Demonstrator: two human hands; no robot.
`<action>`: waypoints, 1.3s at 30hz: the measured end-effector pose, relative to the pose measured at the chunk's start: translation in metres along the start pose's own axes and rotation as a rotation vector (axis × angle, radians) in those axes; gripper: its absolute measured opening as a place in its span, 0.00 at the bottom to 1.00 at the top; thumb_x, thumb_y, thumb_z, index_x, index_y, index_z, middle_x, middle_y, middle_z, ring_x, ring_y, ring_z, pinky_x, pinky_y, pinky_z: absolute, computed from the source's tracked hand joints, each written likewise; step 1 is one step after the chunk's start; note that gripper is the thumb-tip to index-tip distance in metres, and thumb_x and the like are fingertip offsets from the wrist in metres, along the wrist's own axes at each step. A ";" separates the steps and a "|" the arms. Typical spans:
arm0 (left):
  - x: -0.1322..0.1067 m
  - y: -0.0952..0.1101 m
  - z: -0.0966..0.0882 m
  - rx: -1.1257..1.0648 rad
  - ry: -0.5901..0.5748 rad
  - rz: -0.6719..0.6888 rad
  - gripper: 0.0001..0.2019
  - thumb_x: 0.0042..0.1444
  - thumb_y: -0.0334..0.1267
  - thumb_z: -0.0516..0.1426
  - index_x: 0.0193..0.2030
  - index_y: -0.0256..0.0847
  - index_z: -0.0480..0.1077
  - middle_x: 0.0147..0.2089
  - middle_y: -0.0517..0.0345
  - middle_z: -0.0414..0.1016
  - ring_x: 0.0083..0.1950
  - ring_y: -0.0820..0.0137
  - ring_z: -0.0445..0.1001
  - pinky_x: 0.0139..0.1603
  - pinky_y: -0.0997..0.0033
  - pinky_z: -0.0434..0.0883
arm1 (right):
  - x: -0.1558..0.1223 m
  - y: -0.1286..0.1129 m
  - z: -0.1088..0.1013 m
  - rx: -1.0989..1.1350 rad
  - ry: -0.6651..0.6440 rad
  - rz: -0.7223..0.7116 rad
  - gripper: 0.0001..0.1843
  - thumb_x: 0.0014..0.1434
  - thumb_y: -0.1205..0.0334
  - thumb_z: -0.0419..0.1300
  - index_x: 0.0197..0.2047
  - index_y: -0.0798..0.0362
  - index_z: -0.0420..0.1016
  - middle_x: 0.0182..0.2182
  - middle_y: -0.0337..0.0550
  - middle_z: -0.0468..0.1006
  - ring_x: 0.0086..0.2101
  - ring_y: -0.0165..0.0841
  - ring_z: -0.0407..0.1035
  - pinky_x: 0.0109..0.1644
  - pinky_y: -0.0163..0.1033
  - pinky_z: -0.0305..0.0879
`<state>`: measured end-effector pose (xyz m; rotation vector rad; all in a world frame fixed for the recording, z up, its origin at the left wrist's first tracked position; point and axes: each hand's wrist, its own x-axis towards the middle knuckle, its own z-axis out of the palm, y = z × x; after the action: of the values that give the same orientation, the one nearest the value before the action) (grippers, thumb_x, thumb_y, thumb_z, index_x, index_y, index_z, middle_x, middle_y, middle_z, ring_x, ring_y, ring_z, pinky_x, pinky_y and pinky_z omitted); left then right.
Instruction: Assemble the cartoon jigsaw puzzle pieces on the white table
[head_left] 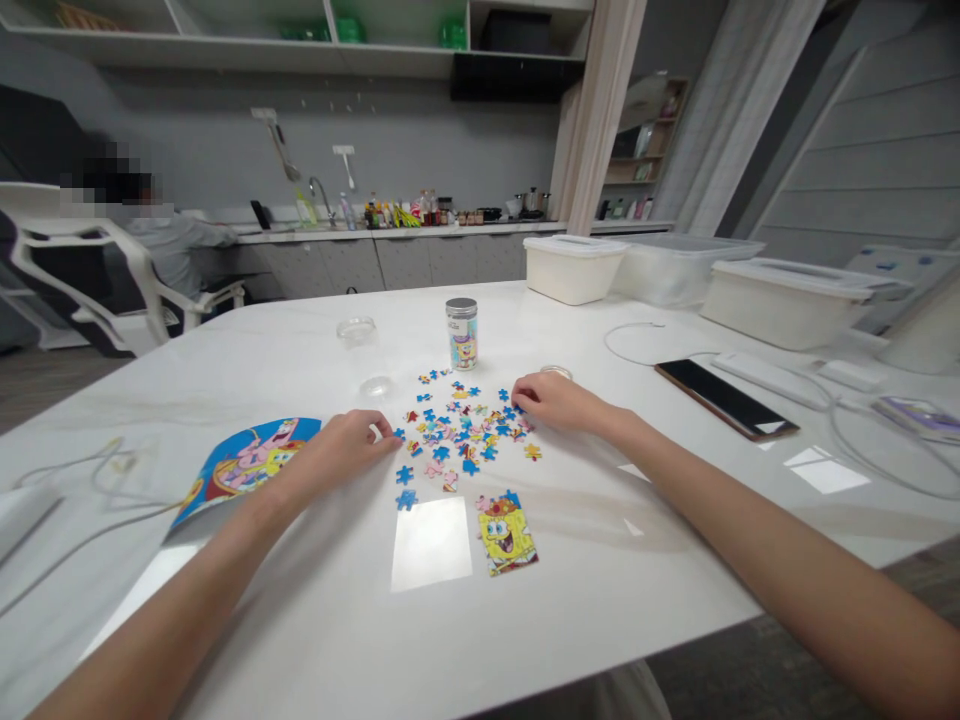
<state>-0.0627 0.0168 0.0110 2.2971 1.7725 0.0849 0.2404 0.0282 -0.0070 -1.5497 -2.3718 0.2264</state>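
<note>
Loose jigsaw puzzle pieces [469, 467] in blue, yellow and pink lie scattered over the middle of the white table. At the left edge of this spread, my left hand [352, 445] has thumb and fingers pinched at a blue puzzle piece [399, 435]. My right hand [559, 400] rests at the right edge of the spread, its fingers curled together; what they hold, if anything, is hidden. Nearer to me lies a joined puzzle section [508, 535] with a yellow cartoon face. A printed picture sheet [255, 460] lies partly behind my left forearm.
A lidded jar [462, 335] stands behind the pieces, with clear round lids [356, 330] to its left. On the right are a phone [724, 398], a white power strip [769, 380], cables and storage boxes [574, 270]. A person [169, 245] sits at the far left.
</note>
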 end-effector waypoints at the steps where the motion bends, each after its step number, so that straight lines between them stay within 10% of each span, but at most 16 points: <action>1: 0.000 0.001 0.002 0.042 0.018 0.018 0.16 0.57 0.50 0.50 0.38 0.42 0.73 0.31 0.56 0.76 0.34 0.65 0.75 0.32 0.72 0.64 | 0.000 0.000 0.002 0.015 0.000 -0.017 0.13 0.60 0.66 0.52 0.33 0.55 0.78 0.30 0.44 0.80 0.30 0.31 0.68 0.36 0.34 0.56; 12: 0.004 -0.001 0.012 0.295 0.114 0.061 0.19 0.62 0.47 0.45 0.51 0.42 0.69 0.39 0.47 0.78 0.45 0.56 0.77 0.41 0.63 0.68 | 0.002 0.002 0.021 -0.023 0.091 0.038 0.17 0.65 0.63 0.51 0.51 0.56 0.77 0.40 0.48 0.76 0.37 0.34 0.69 0.43 0.37 0.60; 27: -0.001 -0.004 0.023 0.339 0.236 0.191 0.16 0.64 0.42 0.44 0.51 0.37 0.65 0.41 0.43 0.78 0.41 0.56 0.78 0.39 0.62 0.69 | -0.001 0.001 0.034 -0.063 0.223 0.013 0.17 0.66 0.66 0.49 0.48 0.58 0.79 0.41 0.49 0.74 0.43 0.34 0.69 0.51 0.36 0.60; 39: -0.010 -0.006 0.019 0.298 0.228 0.205 0.19 0.65 0.40 0.43 0.57 0.40 0.66 0.46 0.43 0.78 0.47 0.57 0.77 0.45 0.61 0.69 | 0.017 0.014 0.030 0.115 0.146 0.197 0.13 0.56 0.69 0.54 0.40 0.57 0.79 0.31 0.43 0.78 0.32 0.30 0.68 0.39 0.34 0.60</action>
<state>-0.0678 0.0055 -0.0079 2.7783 1.7467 0.1316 0.2359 0.0503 -0.0367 -1.6841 -2.0603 0.2768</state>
